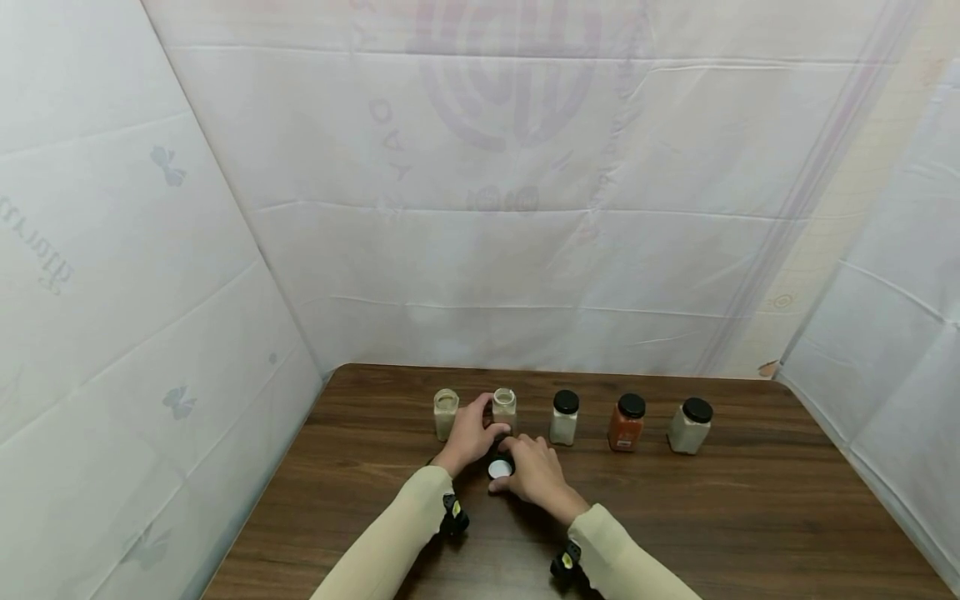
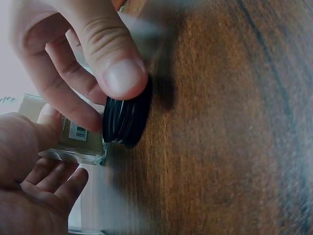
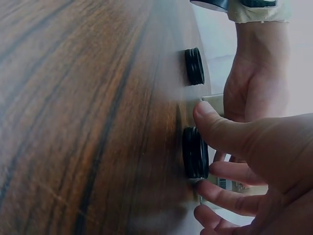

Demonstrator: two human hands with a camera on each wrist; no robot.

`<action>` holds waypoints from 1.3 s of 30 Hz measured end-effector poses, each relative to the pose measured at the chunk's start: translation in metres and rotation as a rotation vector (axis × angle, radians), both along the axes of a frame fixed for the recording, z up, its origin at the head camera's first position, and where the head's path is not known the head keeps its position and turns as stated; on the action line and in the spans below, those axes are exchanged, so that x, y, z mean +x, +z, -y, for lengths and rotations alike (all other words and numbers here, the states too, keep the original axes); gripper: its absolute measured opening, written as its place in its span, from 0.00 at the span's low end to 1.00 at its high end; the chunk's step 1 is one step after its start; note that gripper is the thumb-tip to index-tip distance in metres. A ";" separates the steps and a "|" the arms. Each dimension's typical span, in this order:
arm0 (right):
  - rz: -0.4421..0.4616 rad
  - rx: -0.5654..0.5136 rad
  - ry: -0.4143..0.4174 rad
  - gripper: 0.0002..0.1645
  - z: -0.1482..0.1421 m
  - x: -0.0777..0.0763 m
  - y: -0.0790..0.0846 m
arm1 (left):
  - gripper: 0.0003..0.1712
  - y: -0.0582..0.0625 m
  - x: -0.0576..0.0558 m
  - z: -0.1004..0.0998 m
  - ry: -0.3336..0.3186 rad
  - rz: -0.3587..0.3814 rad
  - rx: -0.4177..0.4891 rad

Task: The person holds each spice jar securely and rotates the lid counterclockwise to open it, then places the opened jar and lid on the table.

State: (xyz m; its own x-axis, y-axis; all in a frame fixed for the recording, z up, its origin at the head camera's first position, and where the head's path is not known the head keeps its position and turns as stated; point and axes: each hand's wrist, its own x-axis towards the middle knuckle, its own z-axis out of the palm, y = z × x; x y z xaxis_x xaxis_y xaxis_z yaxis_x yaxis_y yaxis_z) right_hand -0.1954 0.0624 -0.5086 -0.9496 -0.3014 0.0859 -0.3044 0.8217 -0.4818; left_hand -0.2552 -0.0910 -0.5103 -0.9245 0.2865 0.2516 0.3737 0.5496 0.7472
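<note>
The second jar from the left (image 1: 506,412) stands uncapped on the desk (image 1: 787,508) and is grasped between thumb and fingers by the left hand (image 1: 471,432); an upturned black lid (image 1: 500,470), its white inside showing, is seen just in front of that jar, framed by the thumb and bent fingers of the right hand (image 1: 536,471); whether it is pinched or merely surrounded cannot be told; another black lid (image 3: 194,66) is seen on the desk near the left forearm, by which it is mostly blocked in the head view; the leftmost jar (image 1: 446,417), also uncapped, is crowded by the back of the left hand; to the right, a pale black-capped jar (image 1: 564,427), a red-filled jar (image 1: 626,429) and a tilted-looking end jar (image 1: 688,432) are spaced out in a row; printed sheeting (image 1: 525,167) is hung behind.
</note>
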 end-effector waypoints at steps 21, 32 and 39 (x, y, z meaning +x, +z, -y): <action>-0.049 -0.026 0.010 0.30 -0.017 0.003 0.005 | 0.28 -0.001 -0.002 -0.003 0.013 0.001 -0.035; -0.055 -0.032 -0.002 0.29 -0.028 0.001 0.006 | 0.32 -0.001 0.000 -0.002 0.042 0.020 -0.048; -0.080 -0.070 0.019 0.28 -0.033 0.003 0.008 | 0.38 -0.002 0.003 0.000 0.034 0.006 -0.010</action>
State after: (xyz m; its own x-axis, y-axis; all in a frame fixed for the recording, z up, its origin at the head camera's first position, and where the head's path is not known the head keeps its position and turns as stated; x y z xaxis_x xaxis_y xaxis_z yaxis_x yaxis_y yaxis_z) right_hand -0.1921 0.0953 -0.5005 -0.9330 -0.3103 0.1826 -0.3596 0.7805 -0.5113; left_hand -0.2522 -0.0912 -0.5127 -0.9353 0.2569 0.2432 0.3498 0.5692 0.7440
